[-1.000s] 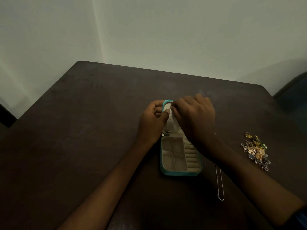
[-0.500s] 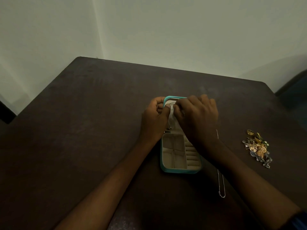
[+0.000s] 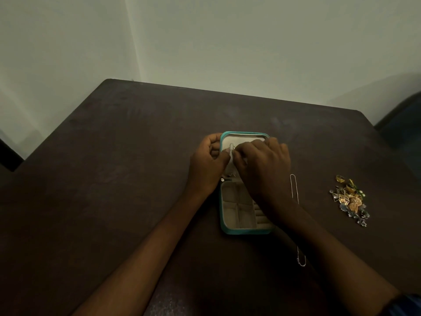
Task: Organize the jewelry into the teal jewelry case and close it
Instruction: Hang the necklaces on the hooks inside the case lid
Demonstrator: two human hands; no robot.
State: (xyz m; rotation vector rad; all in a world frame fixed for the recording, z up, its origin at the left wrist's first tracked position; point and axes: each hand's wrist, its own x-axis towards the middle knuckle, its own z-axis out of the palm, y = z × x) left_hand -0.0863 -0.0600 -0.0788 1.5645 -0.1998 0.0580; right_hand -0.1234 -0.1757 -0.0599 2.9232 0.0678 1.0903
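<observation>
Teal edging marks the case (image 3: pixel 224 226), which lies open in the middle of the table (image 3: pixel 118 169), lid half flat on the far side and the divided tray nearer the person. Both hands work over the pale lid lining: the left hand (image 3: pixel 208 166) and right hand (image 3: pixel 262 166) meet with fingertips pinched together on something small and thin, probably a chain being fastened to the lid's holder, though the piece itself is too fine to make out. To do this well, I judge the left should keep the lid steady while the right makes the fine motion, easing the chain on without tugging so it does not kink or slip loose; any slack ought to hang toward the lid's lower pocket and not across the hinge, where it could get caught at closing. A silver necklace (image 3: pixel 293 190) lies stretched on the table just right of the case, partly under the right forearm, and a heap of jewelry (image 3: pixel 349 201), gold and blue-grey pieces tangled together, waits well apart further right; the tray compartments look empty. Dark brown wood, matte and slightly scuffed, fills the view; behind it stand bare pale walls meeting at a corner, in dim light.
</observation>
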